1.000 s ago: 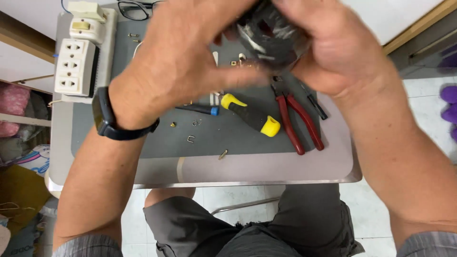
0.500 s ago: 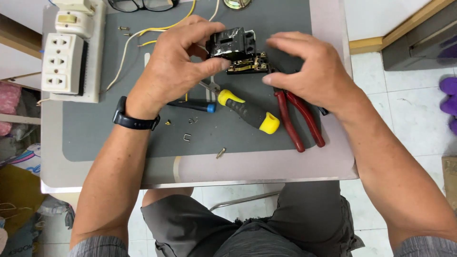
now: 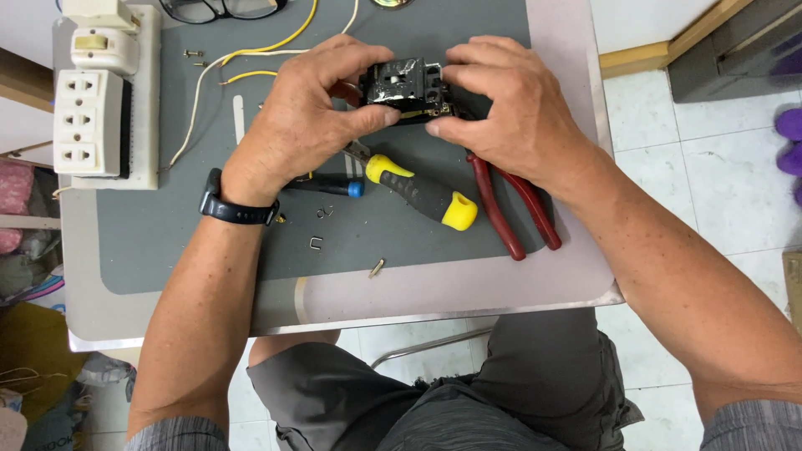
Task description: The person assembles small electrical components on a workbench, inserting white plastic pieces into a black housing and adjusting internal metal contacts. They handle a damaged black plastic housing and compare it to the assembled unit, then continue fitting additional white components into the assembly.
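Both your hands are clamped on the small black electrical part (image 3: 408, 88): your left hand (image 3: 305, 108) pinches its left side between thumb and fingers, and your right hand (image 3: 510, 108) closes over its right side, thumb tip pressed under the brass strip along its lower edge. You hold the part just above the grey mat (image 3: 167, 242), near the middle of the far edge of the worktop. Keep both grips snug and the part level, I would say, since small brass pieces could slip out if it tilts; press with the thumb pads rather than the nails, and stay low over the mat so anything that drops lands there. Just below your hands lie a screwdriver with a yellow and black handle (image 3: 422, 194), a smaller blue-tipped tool (image 3: 334, 185) and red-handled pliers (image 3: 514, 213). Loose screws and clips (image 3: 316, 243) sit scattered toward the near edge. Yellow and white wires (image 3: 251, 58) curl toward the far left corner, where a white socket strip (image 3: 88, 121) rests on a board, with black-framed glasses (image 3: 221, 8) at the far edge. Past the right edge you see pale floor tiles (image 3: 710, 184); your grey trousers (image 3: 434, 392) show under the near edge.
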